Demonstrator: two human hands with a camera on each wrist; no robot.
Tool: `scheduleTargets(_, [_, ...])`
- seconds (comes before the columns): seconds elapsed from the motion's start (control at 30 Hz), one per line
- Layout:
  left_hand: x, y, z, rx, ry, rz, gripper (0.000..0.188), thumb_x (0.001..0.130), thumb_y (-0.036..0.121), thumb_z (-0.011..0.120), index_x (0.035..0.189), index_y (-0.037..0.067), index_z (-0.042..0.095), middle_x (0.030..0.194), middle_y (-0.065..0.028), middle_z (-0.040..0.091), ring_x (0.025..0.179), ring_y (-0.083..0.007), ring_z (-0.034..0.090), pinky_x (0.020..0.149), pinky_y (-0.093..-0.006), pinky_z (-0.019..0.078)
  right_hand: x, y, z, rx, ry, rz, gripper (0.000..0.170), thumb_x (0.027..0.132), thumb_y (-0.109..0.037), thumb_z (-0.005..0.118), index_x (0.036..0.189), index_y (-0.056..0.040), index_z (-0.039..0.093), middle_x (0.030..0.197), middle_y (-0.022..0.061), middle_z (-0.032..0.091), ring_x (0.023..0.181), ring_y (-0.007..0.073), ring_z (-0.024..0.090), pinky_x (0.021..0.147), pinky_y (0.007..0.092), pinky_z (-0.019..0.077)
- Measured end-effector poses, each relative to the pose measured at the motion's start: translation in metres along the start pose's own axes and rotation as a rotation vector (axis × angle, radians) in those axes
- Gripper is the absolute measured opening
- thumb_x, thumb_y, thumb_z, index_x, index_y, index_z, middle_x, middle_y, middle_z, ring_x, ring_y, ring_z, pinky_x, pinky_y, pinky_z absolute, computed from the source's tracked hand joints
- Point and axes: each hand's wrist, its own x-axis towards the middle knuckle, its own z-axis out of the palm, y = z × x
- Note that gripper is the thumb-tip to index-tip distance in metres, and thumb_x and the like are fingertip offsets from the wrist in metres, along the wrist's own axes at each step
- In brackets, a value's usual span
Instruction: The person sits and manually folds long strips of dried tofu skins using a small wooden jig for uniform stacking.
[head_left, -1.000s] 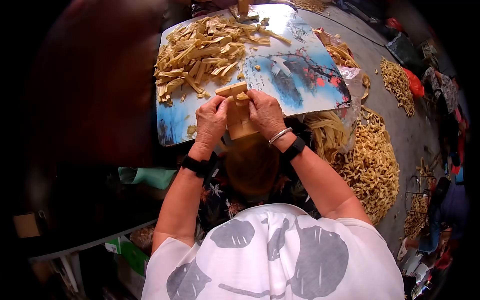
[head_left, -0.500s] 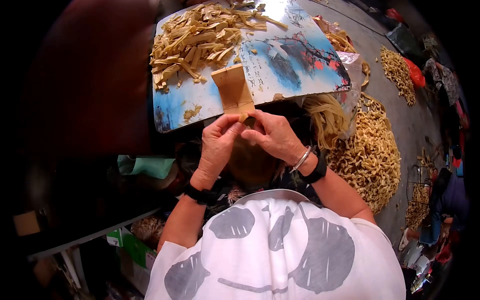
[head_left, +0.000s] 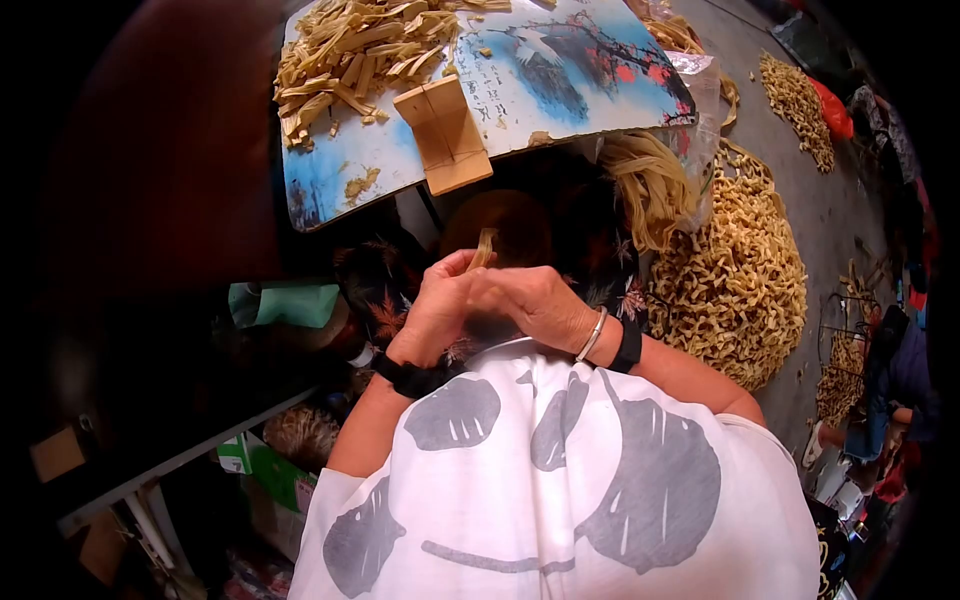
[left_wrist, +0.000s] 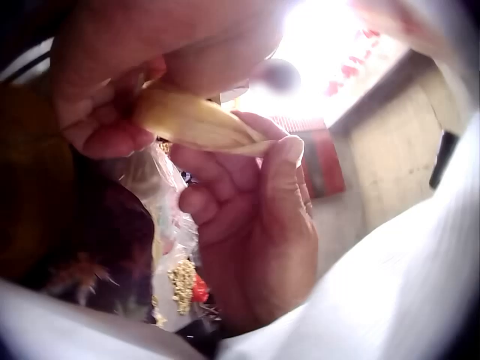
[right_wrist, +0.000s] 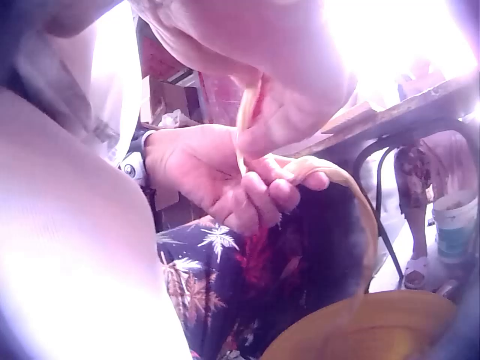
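In front of the shirt, a flexible pale yellow strip (head_left: 484, 248) runs between both hands. My left hand (head_left: 437, 302) pinches it, and its upper end sticks up past the fingers in the head view. My right hand (head_left: 545, 303) meets the left from the other side. In the left wrist view, its thumb and finger pinch one end of the strip (left_wrist: 199, 124). Seen from the right wrist, a length of the strip (right_wrist: 366, 206) curves down from the left fingertips. A wooden holder (head_left: 447, 135) with upright ends stands at the table's near edge, beyond the hands.
A painted table (head_left: 570, 115) bears a heap of yellow strips (head_left: 345, 55). Right of the lap are a bundle of long strips (head_left: 650, 185) and a large pile of small knotted pieces (head_left: 735, 280). A round brown vessel (right_wrist: 375, 322) sits below the hands.
Both hands have drawn back from the wooden holder toward the shirt, bringing the strip with them. The holder is left standing at the table edge. The table sits higher in the head view.
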Motion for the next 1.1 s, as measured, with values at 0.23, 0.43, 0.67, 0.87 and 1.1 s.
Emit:
scheduleTargets(0.23, [-0.009, 0.009, 0.015, 1.365, 0.103, 0.945, 0.027, 0.081, -0.008, 0.062, 0.102, 0.006, 0.069, 0.086, -0.0119, 0.06, 0.075, -0.0295, 0.064, 0.066, -0.0335, 0.0519, 0.007, 0.026, 0.003, 0.319, 0.271, 0.354, 0.022, 0.1, -0.021, 0.054, 0.097, 0.0002, 0.059, 0.083, 0.0092, 0.067, 0.065, 0.0175, 0.067, 0.055, 0.0279, 0.0538])
scheduleTargets(0.43, [-0.015, 0.009, 0.03, 1.395, 0.303, 0.953, 0.026, 0.081, -0.007, 0.062, 0.105, 0.002, 0.067, 0.086, -0.0131, 0.059, 0.078, -0.0331, 0.064, 0.068, -0.037, 0.0534, 0.021, 0.031, 0.009, 0.48, 0.249, 0.686, 0.024, 0.1, -0.024, 0.053, 0.1, -0.0013, 0.06, 0.073, 0.0065, 0.067, 0.056, 0.0134, 0.064, 0.052, 0.0234, 0.0495])
scheduleTargets(0.67, [-0.004, 0.008, 0.016, 1.25, 0.245, 0.927, 0.028, 0.082, -0.008, 0.059, 0.109, -0.003, 0.065, 0.094, -0.0171, 0.06, 0.081, -0.034, 0.064, 0.073, -0.0363, 0.0534, 0.013, 0.038, 0.011, 0.41, 0.109, 0.492, 0.024, 0.098, -0.024, 0.058, 0.101, -0.0021, 0.067, 0.082, 0.0038, 0.069, 0.072, 0.0102, 0.064, 0.062, 0.0255, 0.0516])
scheduleTargets(0.87, [0.003, -0.002, 0.011, 1.175, 0.202, 0.97, 0.023, 0.085, -0.006, 0.059, 0.108, -0.002, 0.065, 0.092, -0.0159, 0.059, 0.08, -0.0313, 0.063, 0.072, -0.0346, 0.0523, 0.007, 0.042, 0.011, 0.904, 0.037, 0.698, 0.025, 0.101, -0.026, 0.052, 0.106, -0.0048, 0.065, 0.097, 0.0006, 0.066, 0.092, 0.0096, 0.062, 0.075, 0.0262, 0.0526])
scheduleTargets(1.1, [-0.01, 0.003, 0.014, 0.874, 0.266, 0.727, 0.008, 0.091, 0.007, 0.066, 0.096, 0.001, 0.063, 0.078, -0.0067, 0.065, 0.069, -0.0124, 0.061, 0.063, -0.026, 0.0488, 0.019, 0.038, 0.008, 0.806, 0.175, 0.604, 0.022, 0.102, -0.022, 0.052, 0.106, -0.0028, 0.061, 0.098, 0.0026, 0.066, 0.089, 0.0103, 0.064, 0.074, 0.0251, 0.0573])
